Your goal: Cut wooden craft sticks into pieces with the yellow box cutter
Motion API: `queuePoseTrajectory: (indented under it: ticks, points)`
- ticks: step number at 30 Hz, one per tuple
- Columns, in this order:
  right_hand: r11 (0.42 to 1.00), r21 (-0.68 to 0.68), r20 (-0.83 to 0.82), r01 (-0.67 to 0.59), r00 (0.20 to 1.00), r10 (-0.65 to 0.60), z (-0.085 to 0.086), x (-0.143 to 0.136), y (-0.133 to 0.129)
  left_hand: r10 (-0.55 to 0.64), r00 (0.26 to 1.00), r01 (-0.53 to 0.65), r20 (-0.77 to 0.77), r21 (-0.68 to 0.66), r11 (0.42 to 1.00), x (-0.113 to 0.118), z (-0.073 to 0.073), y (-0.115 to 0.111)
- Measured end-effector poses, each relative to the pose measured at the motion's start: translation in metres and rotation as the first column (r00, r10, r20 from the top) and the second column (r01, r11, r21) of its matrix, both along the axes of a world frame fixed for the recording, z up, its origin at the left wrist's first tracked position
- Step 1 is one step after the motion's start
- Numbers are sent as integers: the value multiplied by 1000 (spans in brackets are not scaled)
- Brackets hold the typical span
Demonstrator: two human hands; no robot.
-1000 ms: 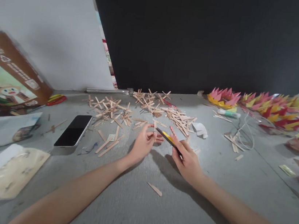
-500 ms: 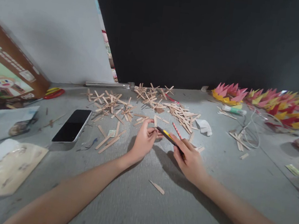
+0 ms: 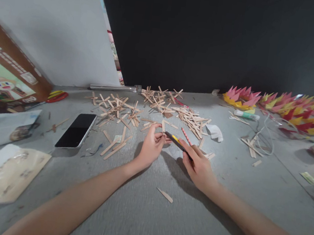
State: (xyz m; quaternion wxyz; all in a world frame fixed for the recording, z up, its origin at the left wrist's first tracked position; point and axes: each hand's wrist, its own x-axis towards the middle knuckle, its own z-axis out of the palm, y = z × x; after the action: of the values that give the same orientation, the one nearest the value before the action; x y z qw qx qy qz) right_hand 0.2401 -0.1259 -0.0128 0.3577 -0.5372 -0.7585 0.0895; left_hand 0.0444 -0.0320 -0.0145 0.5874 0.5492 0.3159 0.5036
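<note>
My left hand (image 3: 152, 146) is closed on a short wooden craft stick (image 3: 163, 126), pinched upright between thumb and fingers. In my right hand (image 3: 198, 167) is a black and yellow utility knife (image 3: 177, 141), its front end reaching to the stick at the left fingertips. Whether the blade cuts into the wood is too small to tell. Just beyond the right fingers lies a red-and-white striped stick (image 3: 186, 136). A pointed piece of craft stick (image 3: 165, 195) rests on the grey table nearer to me.
Piles of craft sticks (image 3: 191, 120) spread behind my hands. To the left are a phone (image 3: 76, 131), a patterned packet (image 3: 11, 177) and a brown box (image 3: 9, 71). Paper flowers (image 3: 242, 98), a glue tube (image 3: 246, 115) and a white cable (image 3: 263, 133) lie to the right.
Almost nothing differs. Both hands keep the stick and the knife in nearly the same place, and the view has shifted very slightly.
</note>
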Motion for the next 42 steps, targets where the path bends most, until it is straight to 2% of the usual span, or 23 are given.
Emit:
queuePoseTrajectory:
  ticks: [3,5,9,13,20,27,34,40,42]
  points:
    - [1000,1,39,2,999,-2,0,0,0,0,1000,0,-27,10,1000,-1,-1,1]
    - [1000,14,132,5,991,-7,-1,-1,-1,-2,998,4,-59,28,1000,-1,-2,1]
    - [993,120,353,14,934,-56,-5,-3,-4,-26,993,32,-119,51,998,-1,-4,-1]
    - [978,208,431,5,897,-96,0,-4,-6,-29,985,38,-167,50,998,-1,-7,-3]
    - [986,163,443,26,891,-97,26,-1,-1,-28,978,43,-208,65,997,-1,-14,-2]
    - [985,164,408,46,907,-110,12,-12,-3,-30,981,40,-192,50,998,-2,-1,-5]
    - [993,114,447,23,892,-72,30,-4,0,-27,974,38,-223,48,998,-1,-3,-5]
    - [986,161,372,32,924,-91,10,-14,-4,-7,979,19,-202,58,998,-3,-3,-4]
    - [987,160,369,27,926,-85,9,-14,-4,-9,978,25,-207,73,997,-3,-4,-5]
